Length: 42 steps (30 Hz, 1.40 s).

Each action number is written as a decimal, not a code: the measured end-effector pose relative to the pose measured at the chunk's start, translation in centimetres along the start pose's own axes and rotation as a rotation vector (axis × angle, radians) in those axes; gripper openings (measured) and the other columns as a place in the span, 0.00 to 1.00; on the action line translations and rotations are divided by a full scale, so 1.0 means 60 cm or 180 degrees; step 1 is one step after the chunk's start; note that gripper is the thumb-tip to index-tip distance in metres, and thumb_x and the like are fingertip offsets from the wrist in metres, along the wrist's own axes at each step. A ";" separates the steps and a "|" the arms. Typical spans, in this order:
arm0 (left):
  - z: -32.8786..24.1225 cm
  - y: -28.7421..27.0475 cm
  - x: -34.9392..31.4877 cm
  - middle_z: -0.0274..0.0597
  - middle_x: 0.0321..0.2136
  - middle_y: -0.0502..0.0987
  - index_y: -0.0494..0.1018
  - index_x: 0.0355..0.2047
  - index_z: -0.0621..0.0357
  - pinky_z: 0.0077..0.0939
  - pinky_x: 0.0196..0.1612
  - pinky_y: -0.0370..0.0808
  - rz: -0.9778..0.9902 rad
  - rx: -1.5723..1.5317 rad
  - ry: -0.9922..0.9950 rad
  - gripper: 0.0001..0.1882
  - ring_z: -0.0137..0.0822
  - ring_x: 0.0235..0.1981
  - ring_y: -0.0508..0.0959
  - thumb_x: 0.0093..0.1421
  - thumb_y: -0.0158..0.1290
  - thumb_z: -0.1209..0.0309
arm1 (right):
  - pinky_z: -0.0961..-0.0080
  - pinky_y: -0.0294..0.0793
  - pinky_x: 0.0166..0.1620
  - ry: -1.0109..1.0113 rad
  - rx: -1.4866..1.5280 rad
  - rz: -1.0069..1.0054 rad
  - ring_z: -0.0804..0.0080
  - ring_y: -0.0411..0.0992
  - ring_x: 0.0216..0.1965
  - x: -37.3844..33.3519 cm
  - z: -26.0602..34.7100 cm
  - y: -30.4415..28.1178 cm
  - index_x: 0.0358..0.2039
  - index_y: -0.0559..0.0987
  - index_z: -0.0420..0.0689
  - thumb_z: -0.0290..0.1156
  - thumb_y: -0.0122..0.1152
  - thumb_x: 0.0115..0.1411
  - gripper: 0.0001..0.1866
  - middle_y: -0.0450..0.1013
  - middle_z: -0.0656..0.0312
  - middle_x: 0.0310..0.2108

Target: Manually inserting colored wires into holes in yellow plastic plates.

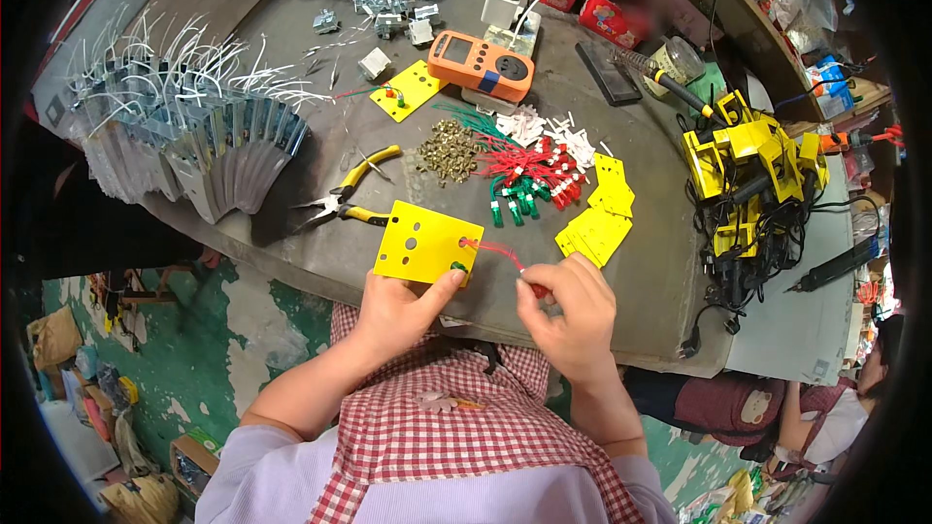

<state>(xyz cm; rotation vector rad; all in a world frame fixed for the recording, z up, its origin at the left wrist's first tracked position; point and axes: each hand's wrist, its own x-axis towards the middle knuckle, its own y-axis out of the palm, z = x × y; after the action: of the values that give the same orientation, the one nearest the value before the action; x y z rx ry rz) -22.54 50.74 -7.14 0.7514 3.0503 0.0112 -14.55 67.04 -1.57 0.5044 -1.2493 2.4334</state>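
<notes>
My left hand [400,318] grips a yellow metal plate [427,241] with several holes by its lower edge. The thumb lies by a small green indicator light [458,266] at the plate's lower right corner. My right hand [575,315] is closed in a pinch on a red indicator light [540,291]. Its thin red wires [497,249] reach to the hole at the plate's right edge. Behind the plate lie yellow-handled pliers [354,196], a pile of small brass nuts [449,151], and heaps of red lights [558,175] and green lights [515,202] with wires.
More yellow plates [594,233] lie stacked right of the lights. An orange meter [481,65] stands behind, near another yellow plate [408,90]. Rows of metal housings with white wires [209,136] fill the left. Yellow parts with black cords [752,175] pile up at the right edge.
</notes>
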 end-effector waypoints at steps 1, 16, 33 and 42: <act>0.000 -0.001 0.000 0.40 0.32 0.78 0.74 0.37 0.63 0.24 0.37 0.72 -0.0010 0.0000 0.0013 0.11 0.29 0.33 0.77 0.54 0.54 0.71 | 0.73 0.65 0.25 -0.0016 0.0001 -0.0003 0.66 0.66 0.21 -0.001 0.000 0.000 0.23 0.73 0.41 0.17 0.63 0.41 0.09 0.68 0.61 0.20; -0.011 -0.007 -0.003 0.42 0.25 0.79 0.75 0.34 0.61 0.26 0.27 0.74 0.0010 0.1025 0.0687 0.10 0.37 0.24 0.79 0.52 0.56 0.69 | 0.69 0.66 0.26 -0.0076 0.0114 0.0782 0.65 0.65 0.20 -0.004 -0.008 -0.003 0.50 0.71 0.41 0.20 0.56 0.44 0.28 0.65 0.59 0.17; 0.006 -0.009 -0.004 0.46 0.27 0.78 0.74 0.36 0.60 0.29 0.28 0.74 0.0129 0.1063 0.0827 0.12 0.42 0.25 0.79 0.51 0.57 0.69 | 0.77 0.70 0.30 0.0699 0.1160 0.0667 0.70 0.71 0.28 -0.014 -0.014 0.005 0.39 0.76 0.39 0.18 0.57 0.50 0.14 0.72 0.58 0.29; 0.016 -0.004 -0.004 0.40 0.29 0.79 0.73 0.38 0.61 0.26 0.32 0.74 0.0079 0.0120 0.0262 0.12 0.32 0.30 0.79 0.54 0.55 0.70 | 0.75 0.68 0.33 0.0490 0.0887 0.0400 0.66 0.69 0.28 -0.007 -0.017 0.047 0.39 0.77 0.45 0.19 0.59 0.49 0.14 0.69 0.60 0.27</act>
<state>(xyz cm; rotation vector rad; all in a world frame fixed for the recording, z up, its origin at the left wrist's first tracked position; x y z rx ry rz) -22.46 50.43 -8.08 0.8110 3.1271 -0.0159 -15.61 66.28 -4.27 0.3109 -0.9100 2.7120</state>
